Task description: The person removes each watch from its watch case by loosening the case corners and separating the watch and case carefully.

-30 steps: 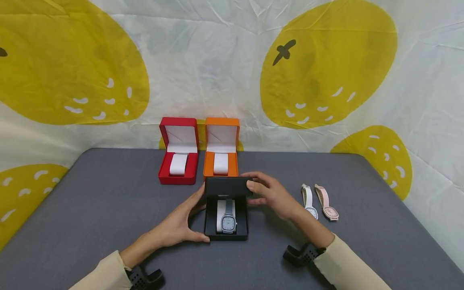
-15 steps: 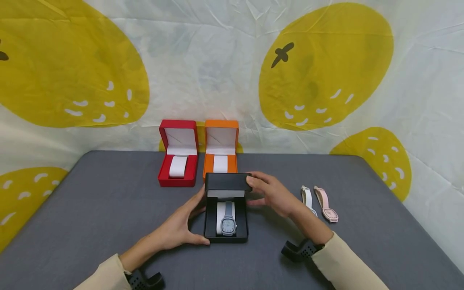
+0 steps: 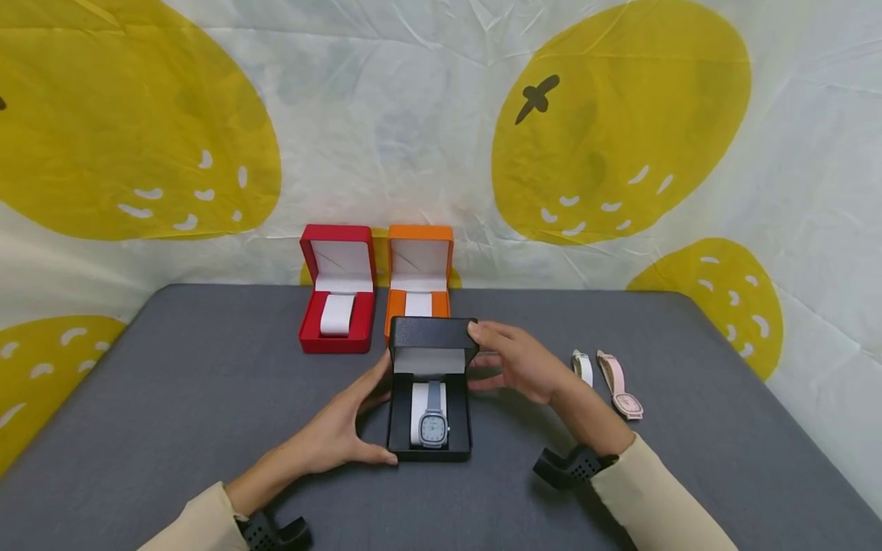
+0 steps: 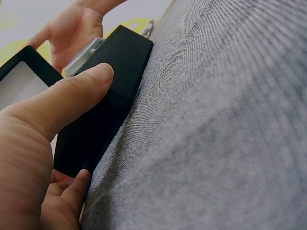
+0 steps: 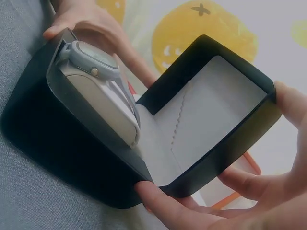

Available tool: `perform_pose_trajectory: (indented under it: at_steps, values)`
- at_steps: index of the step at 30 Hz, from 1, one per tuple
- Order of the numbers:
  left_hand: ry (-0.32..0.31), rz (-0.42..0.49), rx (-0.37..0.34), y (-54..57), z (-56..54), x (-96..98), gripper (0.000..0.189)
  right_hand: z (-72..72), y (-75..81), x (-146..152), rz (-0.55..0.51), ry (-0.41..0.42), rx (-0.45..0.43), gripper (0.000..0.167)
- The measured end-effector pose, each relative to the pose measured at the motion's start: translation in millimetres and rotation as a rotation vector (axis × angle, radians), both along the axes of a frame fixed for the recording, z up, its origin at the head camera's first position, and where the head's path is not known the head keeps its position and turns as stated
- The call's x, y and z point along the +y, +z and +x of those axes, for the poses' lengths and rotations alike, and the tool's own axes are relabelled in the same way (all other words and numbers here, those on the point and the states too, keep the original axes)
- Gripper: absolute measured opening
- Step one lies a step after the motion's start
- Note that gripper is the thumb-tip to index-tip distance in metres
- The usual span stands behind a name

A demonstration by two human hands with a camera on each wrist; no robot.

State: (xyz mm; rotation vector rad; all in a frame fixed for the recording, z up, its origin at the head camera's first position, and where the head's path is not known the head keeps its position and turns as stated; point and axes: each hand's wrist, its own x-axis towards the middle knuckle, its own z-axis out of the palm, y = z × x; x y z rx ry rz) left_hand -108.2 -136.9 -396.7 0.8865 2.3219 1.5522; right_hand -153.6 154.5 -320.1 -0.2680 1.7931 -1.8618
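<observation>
A black watch box [image 3: 462, 413] stands on the grey table with its lid [image 3: 434, 334] raised. Inside it, a grey-blue wristwatch [image 3: 433, 427] is wrapped round a white cushion [image 5: 96, 105], its dial facing up. My left hand [image 3: 333, 435] grips the base from the left, thumb at the front corner and fingers toward the back. My right hand [image 3: 521, 368] holds the lid by its right edge, thumb on the upper corner. In the right wrist view, a lower fingertip of that hand touches the base near the hinge, and the lid's white lining shows.
Behind stand an open red watch box [image 3: 317, 337] and an open orange watch box [image 3: 395, 306], each with a bare white cushion. A white watch [image 3: 583, 367], partly hidden by my right arm, and a pink watch [image 3: 627, 404] lie to the right. A patterned cloth [image 3: 386, 115] hangs behind the table.
The black box's lid has swung up and back, showing more of its white lining. My right hand has moved slightly with it. My left hand and the box's base have stayed in place.
</observation>
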Motion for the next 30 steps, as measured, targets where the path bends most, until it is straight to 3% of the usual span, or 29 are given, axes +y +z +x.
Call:
perform_pose_trajectory:
  at_steps: [18, 30]
  values:
    - [0.005, -0.012, -0.016, 6.2, 1.5, 2.2, 0.125, -8.7, -0.6, -2.6, 0.029, -0.043, -0.069, 0.082]
    - [0.021, -0.016, -0.036, 4.5, 1.7, 2.0, 0.127, -16.2, 1.6, -6.7, 0.055, -0.058, -0.133, 0.087]
